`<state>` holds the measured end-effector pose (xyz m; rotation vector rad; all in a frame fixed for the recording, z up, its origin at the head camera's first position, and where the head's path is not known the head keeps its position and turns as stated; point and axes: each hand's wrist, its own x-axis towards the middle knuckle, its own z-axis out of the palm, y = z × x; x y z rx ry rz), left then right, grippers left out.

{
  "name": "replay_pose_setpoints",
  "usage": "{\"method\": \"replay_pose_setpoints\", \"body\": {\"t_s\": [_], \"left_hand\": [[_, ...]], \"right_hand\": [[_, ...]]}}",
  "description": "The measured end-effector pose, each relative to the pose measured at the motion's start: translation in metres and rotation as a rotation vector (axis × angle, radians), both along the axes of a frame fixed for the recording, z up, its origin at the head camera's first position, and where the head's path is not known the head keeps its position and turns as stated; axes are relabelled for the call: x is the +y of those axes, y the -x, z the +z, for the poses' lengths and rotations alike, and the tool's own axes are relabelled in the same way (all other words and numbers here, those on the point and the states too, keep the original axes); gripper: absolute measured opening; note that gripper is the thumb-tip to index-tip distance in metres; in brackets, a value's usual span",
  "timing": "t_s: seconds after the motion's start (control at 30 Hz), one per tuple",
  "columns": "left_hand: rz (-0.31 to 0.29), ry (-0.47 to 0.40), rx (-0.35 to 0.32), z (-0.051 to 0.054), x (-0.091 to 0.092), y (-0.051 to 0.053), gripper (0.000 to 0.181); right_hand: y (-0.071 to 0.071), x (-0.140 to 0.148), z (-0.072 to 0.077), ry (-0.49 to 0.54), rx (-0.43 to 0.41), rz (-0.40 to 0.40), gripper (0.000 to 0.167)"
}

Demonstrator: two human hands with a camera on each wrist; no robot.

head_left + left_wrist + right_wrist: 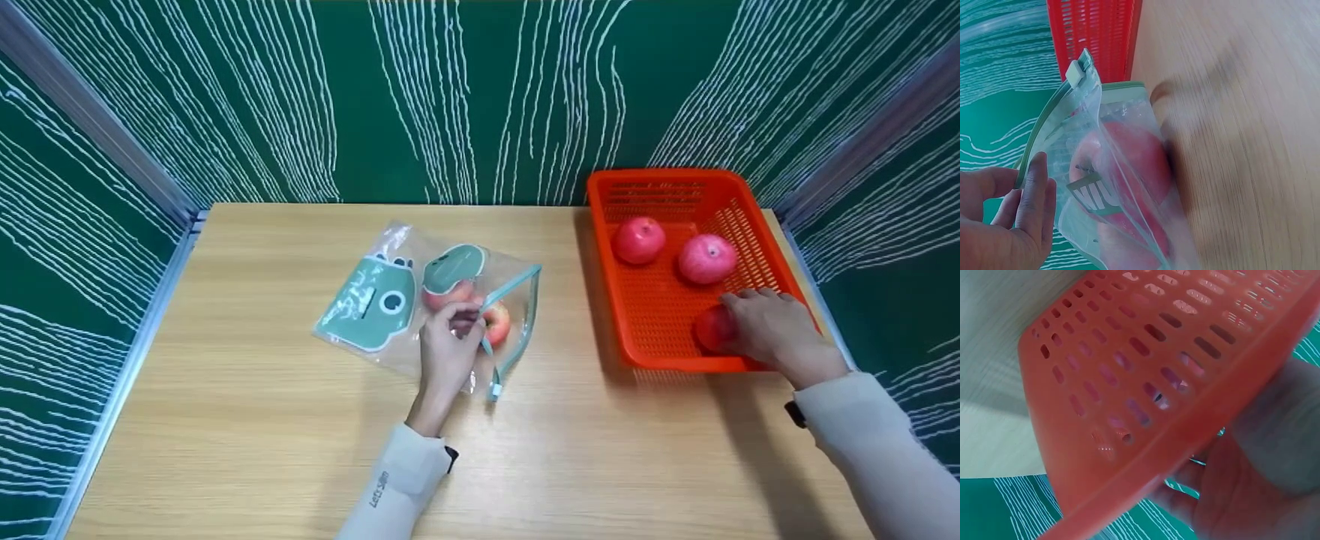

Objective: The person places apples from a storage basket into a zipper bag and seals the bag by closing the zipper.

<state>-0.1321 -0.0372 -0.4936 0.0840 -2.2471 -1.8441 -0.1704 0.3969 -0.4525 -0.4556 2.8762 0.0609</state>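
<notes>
A clear zip bag [397, 356] with green printed shapes lies on the table, with apples [497, 324] inside it. My left hand [445, 356] pinches the green zip edge between thumb and fingers, and the bag's mouth gapes to the right. In the left wrist view the white slider [1075, 73] sits farther along that edge. My right hand [776, 334] reaches into the orange basket [616, 315] and grips a red apple [714, 328] near its front right corner. The basket wall hides most of these fingers in the right wrist view.
Two more apples, one at the basket's back left [639, 240] and another to its right [707, 259], lie on the basket floor. Green panels [495, 97] with white lines stand behind the wooden table [247, 420] and on both sides.
</notes>
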Motion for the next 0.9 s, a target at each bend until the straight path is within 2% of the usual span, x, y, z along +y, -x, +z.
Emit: {"method": "replay_pose_setpoints", "body": {"t_s": [0.5,0.9], "left_hand": [[0.003,0.005,0.012,-0.0007,0.0019,-0.0007,0.019],[-0.002,-0.008,-0.002,-0.0024,0.0027,-0.0024,0.018]], "right_hand": [[0.0035,0.0014,-0.0011,0.081,0.006,0.009,0.059],[0.0031,0.0003,-0.0039,0.086,0.033,0.014,0.058]]}}
